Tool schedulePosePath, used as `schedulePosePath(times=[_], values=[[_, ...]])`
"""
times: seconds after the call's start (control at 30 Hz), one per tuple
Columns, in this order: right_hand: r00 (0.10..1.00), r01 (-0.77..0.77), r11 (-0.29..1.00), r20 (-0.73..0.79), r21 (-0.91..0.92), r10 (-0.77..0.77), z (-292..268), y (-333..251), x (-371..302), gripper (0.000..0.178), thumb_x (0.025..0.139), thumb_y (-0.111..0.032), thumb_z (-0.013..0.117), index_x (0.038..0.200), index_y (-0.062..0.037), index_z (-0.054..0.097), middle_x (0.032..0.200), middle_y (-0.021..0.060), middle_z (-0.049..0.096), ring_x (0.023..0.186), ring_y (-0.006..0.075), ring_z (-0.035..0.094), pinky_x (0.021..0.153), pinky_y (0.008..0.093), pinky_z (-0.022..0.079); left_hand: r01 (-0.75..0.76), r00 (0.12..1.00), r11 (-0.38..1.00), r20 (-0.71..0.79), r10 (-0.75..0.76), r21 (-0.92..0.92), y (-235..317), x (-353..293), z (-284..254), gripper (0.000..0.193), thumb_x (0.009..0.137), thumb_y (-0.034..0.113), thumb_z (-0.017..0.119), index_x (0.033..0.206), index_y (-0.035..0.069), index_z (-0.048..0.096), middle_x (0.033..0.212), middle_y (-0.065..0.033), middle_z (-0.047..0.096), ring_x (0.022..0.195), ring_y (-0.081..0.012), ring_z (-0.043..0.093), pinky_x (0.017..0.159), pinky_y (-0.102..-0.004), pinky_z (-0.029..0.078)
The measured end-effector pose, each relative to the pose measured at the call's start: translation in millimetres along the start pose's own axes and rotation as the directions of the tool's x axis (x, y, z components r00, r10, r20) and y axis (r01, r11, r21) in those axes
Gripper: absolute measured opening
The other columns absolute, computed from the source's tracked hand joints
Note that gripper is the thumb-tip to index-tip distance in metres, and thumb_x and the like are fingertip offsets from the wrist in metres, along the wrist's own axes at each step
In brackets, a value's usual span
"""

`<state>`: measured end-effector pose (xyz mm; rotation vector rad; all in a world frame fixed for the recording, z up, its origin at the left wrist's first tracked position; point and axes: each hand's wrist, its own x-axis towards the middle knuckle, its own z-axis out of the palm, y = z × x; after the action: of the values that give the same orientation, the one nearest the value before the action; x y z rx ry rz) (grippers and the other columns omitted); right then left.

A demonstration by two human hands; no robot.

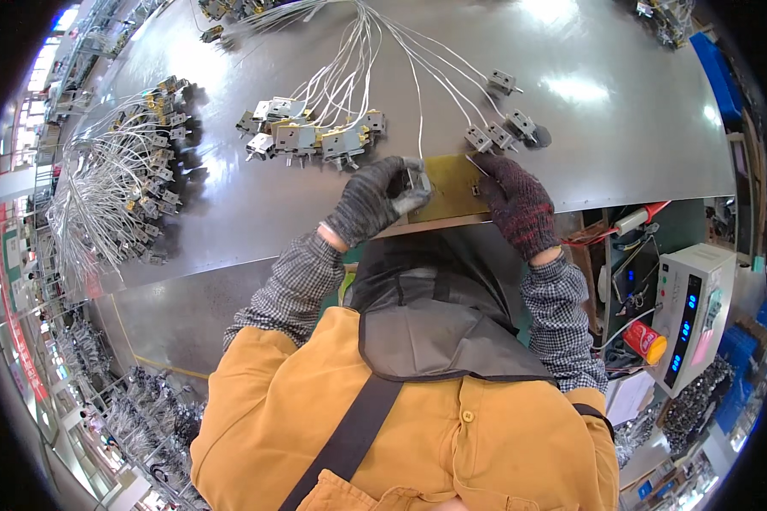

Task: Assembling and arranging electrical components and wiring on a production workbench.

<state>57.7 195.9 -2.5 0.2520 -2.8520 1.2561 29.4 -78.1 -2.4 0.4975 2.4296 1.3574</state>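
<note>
My left hand (pixel 371 201), in a grey glove, pinches a small metal switch-like part (pixel 417 181) at the left side of a yellow-brown plate (pixel 452 175) by the table's near edge. From that part a white wire runs up to the bundle. My right hand (pixel 517 203), in a dark red and black glove, is closed at the plate's right side. A thin pale sliver shows by its fingertips; what it holds is unclear. Just beyond it lie several similar metal parts (pixel 500 136) on white wires. A bigger cluster of them (pixel 315 136) sits beyond my left hand.
A large wired pile (pixel 128 179) covers the left of the metal table (pixel 256 204); more parts lie along its far edge. At right below the table stand a white instrument box (pixel 694 315) with a lit blue display, a red-yellow container (pixel 644 342) and a red-handled tool (pixel 643 217).
</note>
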Motion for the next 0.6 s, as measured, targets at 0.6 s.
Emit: schedulePosePath(times=[0.6], values=[[0.989, 0.092, 0.993, 0.109, 0.076, -0.100, -14.7, -49.8, -10.1, 0.026, 0.095, -0.008, 0.070, 0.120, -0.0051, 0.073, 0.113, 0.0186, 0.074, 0.103, 0.0351, 0.073, 0.090, 0.0419, 0.058, -0.192, 0.974, 0.878, -0.025, 0.226, 0.438, 8.1, 18.3, 28.3, 0.051, 0.074, 0.026, 0.086, 0.116, 0.005, 0.067, 0.104, -0.0202, 0.067, 0.100, -0.0416, 0.068, 0.086, -0.0474, 0.056]])
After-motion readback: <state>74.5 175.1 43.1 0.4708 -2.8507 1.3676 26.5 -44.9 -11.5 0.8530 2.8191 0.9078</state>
